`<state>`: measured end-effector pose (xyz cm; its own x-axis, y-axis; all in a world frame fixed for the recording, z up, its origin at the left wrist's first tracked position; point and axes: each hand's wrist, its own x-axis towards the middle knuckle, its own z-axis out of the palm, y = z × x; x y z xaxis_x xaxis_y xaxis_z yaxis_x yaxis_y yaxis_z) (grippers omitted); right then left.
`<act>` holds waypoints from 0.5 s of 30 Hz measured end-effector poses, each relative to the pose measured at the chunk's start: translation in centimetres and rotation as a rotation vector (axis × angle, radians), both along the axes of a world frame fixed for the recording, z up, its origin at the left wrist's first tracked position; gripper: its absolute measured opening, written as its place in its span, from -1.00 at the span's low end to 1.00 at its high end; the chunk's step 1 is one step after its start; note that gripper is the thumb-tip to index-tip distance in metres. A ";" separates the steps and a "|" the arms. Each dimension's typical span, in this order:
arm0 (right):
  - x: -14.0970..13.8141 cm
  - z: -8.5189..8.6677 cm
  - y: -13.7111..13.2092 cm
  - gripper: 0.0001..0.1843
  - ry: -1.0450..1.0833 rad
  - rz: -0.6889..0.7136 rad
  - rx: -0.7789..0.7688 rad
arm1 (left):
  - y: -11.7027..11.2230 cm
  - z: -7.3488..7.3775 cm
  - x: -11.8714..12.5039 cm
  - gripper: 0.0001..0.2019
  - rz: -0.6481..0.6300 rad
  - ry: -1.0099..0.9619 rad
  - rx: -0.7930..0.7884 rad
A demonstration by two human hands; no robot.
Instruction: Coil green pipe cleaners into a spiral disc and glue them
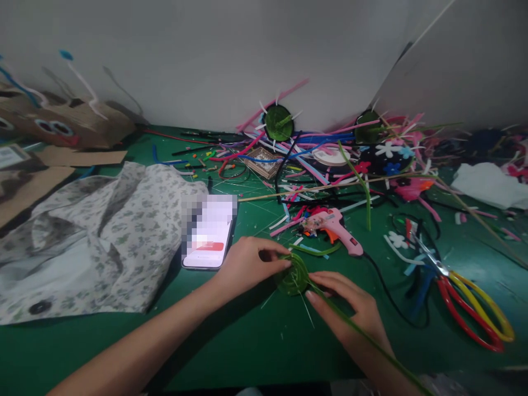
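A flat green spiral coil (293, 275) of pipe cleaner lies on the green table (247, 341) in front of me. My left hand (247, 264) pinches the coil's upper left edge with closed fingers. My right hand (346, 308) presses its fingertips against the coil's right side, and the loose green tail (371, 341) of the pipe cleaner runs back under that hand toward the lower right.
A pink glue gun (334, 225) lies just behind the coil, a lit phone (208, 236) to its left on patterned cloth (94, 242). Scissors with red and yellow handles (466, 297) lie at right. A heap of coloured pipe cleaners (313, 148) and cardboard (61, 126) line the back wall.
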<state>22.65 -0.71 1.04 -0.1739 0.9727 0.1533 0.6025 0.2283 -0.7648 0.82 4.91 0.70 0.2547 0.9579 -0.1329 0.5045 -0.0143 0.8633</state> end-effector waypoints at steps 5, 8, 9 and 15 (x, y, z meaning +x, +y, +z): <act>-1.4 0.2 -0.5 -0.75 0.199 -0.195 -0.185 | -0.3 0.2 0.4 -0.79 0.022 -0.131 -0.034; -2.2 0.7 -0.6 -0.75 0.315 -0.285 -0.202 | -0.5 0.4 0.6 -0.77 0.048 -0.253 -0.096; -2.4 0.8 -0.7 -0.75 0.329 -0.300 -0.195 | -0.5 0.5 0.6 -0.76 0.058 -0.284 -0.112; -2.9 1.2 -0.8 -0.76 0.331 -0.376 -0.182 | -0.8 0.8 0.7 -0.79 0.118 -0.363 -0.119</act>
